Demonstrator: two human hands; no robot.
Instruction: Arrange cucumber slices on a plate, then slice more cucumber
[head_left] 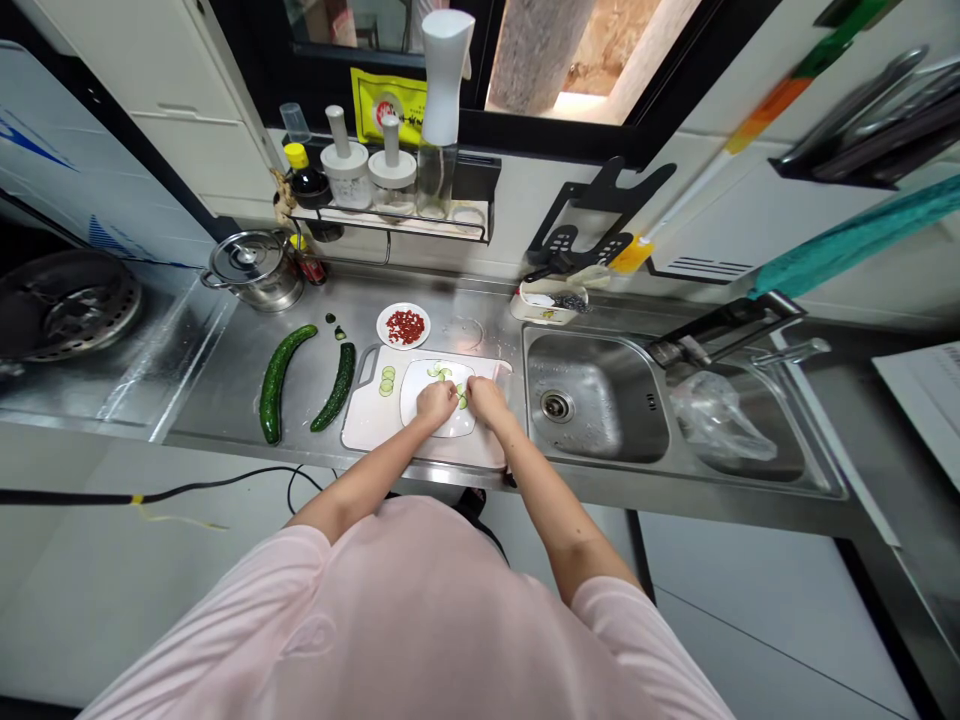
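Observation:
Both my hands are over a white plate that rests on a pale cutting board. My left hand is closed at the plate's middle, its fingertips near green slices. Just right of it, my right hand is closed in a pinch beside a green cucumber slice. What exactly the fingertips hold is too small to tell. More thin slices lie at the back of the plate. A short row of cucumber slices sits on the board, left of the plate.
Two cucumbers lie left of the board. Behind it stands a small plate of chopped red pieces. A steel pot is at the back left, a sink at the right, and a seasoning shelf on the wall.

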